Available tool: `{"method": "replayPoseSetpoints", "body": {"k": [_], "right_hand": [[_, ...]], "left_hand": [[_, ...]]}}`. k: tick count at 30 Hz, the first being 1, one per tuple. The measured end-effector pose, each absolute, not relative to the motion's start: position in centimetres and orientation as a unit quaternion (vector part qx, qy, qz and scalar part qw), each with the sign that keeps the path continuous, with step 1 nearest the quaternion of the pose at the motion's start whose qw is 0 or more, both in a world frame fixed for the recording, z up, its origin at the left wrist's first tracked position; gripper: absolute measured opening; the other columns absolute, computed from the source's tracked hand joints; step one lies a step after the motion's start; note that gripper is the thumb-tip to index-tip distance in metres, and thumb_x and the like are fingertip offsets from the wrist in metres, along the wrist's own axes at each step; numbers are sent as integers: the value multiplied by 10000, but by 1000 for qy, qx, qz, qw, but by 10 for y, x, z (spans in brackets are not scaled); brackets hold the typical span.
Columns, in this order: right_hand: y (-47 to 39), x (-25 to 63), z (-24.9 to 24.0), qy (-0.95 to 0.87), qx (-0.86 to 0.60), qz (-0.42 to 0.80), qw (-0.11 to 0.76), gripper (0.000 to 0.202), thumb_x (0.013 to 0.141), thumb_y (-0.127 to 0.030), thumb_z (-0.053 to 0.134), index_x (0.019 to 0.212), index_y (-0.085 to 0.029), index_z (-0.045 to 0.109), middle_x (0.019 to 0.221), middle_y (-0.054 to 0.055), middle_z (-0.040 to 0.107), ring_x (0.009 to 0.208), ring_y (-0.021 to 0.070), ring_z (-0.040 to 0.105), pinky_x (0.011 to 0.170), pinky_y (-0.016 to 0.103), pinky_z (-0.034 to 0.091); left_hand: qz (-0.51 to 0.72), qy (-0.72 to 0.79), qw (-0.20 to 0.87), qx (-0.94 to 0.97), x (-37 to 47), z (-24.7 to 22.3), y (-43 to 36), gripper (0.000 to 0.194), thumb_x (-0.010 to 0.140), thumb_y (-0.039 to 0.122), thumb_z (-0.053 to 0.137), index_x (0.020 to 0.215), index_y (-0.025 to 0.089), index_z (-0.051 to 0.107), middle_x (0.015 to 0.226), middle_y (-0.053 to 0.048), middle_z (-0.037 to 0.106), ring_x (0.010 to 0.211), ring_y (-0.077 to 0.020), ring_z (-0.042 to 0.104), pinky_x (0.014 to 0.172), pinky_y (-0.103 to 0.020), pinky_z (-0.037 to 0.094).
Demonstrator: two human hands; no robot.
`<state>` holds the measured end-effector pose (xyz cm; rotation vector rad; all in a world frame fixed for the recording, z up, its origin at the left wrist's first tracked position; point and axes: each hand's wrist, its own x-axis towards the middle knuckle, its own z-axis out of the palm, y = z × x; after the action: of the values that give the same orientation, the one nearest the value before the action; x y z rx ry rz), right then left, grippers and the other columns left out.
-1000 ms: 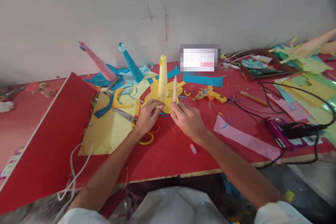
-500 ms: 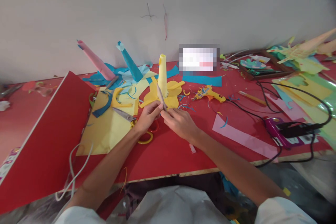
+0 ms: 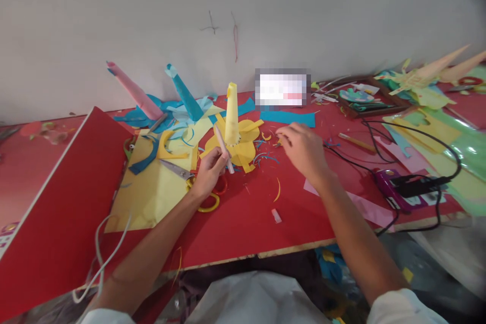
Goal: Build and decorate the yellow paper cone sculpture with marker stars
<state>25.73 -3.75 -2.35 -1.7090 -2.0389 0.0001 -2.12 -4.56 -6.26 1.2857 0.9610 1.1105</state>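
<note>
A thin pale pink paper roll [image 3: 220,140] is pinched in my left hand [image 3: 209,169], tilted in front of a yellow paper cone [image 3: 232,114] that stands on a yellow flower-shaped base [image 3: 245,153]. Off to the right, my right hand [image 3: 301,149] is over the red table, its fingers bent above where the yellow glue gun lies, mostly hidden behind the hand. Whether those fingers touch the gun cannot be made out. Scissors with yellow handles [image 3: 208,203] lie beside my left wrist.
Pink [image 3: 134,92] and blue [image 3: 185,93] cones lean at the back left. A red board [image 3: 72,202] rises at the left. Black cables run from a purple power box [image 3: 398,190] at the right. A tray [image 3: 360,111] of small items sits behind.
My right hand has let go of the pink roll and moved right, to the glue gun. My left hand has shifted slightly left with the roll.
</note>
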Motion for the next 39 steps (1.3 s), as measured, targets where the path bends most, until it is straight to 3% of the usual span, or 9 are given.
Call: {"method": "replayPoseSetpoints", "body": {"k": [7,13,19,22,25,29,32,35,39], "right_hand": [[-20,332,-54,-688,-703,45,178,367,914,-492,678,1115,-202,575,1149,133,687,1032,292,637,828,366,450],[-20,332,-66,-671,-726,46,146,420,899,-417,697,1215,-205,519,1151,121,710,938,273,677,732,329,420],[-36,312,-53,-664,-729,-43,159,377,980,-420,580,1246,-154,576,1140,180,711,1069,332,618,883,424,446],[-52,280,-42,-743,-635,-41,208,486,1042,-274,446,1514,-158,430,1166,150,722,1106,292,612,989,437,442],[-61,240,-34,-868,-471,-24,157,590,1035,-115,339,1612,-236,348,1209,100,716,1084,243,609,1014,392,438],[-51,204,-30,-886,-433,-17,166,487,1036,-122,357,1479,-199,544,1117,113,729,1115,247,591,1014,380,432],[-35,198,-24,-823,-513,17,243,343,1034,-192,432,1275,-184,676,1036,114,733,1057,243,618,931,351,459],[-23,199,-15,-767,-540,103,331,303,1052,-316,456,1204,-192,688,966,70,732,885,194,643,795,295,470],[-18,199,-14,-720,-538,169,404,455,1040,-526,462,945,-177,738,758,38,685,686,162,584,694,287,444]], "left_hand": [[435,421,479,635,-18,-56,-50,435,945,617,619,859,192,595,738,3,582,605,-119,493,566,-275,358],[404,417,390,715,-16,-52,-56,404,992,545,581,791,196,610,785,-21,590,704,-157,527,671,-310,395],[377,411,376,740,-16,-53,-54,399,1010,504,564,764,195,619,768,-25,605,687,-157,524,685,-307,401],[366,420,392,732,-14,-54,-47,417,985,552,585,782,191,628,747,-17,596,654,-154,510,641,-296,383],[336,395,384,764,-9,-50,-42,435,992,543,578,755,184,645,753,-22,606,664,-149,510,660,-292,386],[328,371,373,785,-7,-42,-38,392,995,507,585,805,181,687,816,-44,645,684,-147,535,664,-289,416],[421,422,293,747,-12,-45,-24,311,924,458,710,1112,209,700,1045,-67,686,710,-137,542,659,-286,443],[502,451,218,706,-14,-57,5,904,740,391,899,1516,284,447,1385,-125,597,1065,-223,609,876,-347,504],[459,437,281,720,-6,-71,45,923,786,307,849,1574,271,370,1274,-125,684,1145,-265,646,1037,-458,488]]}}
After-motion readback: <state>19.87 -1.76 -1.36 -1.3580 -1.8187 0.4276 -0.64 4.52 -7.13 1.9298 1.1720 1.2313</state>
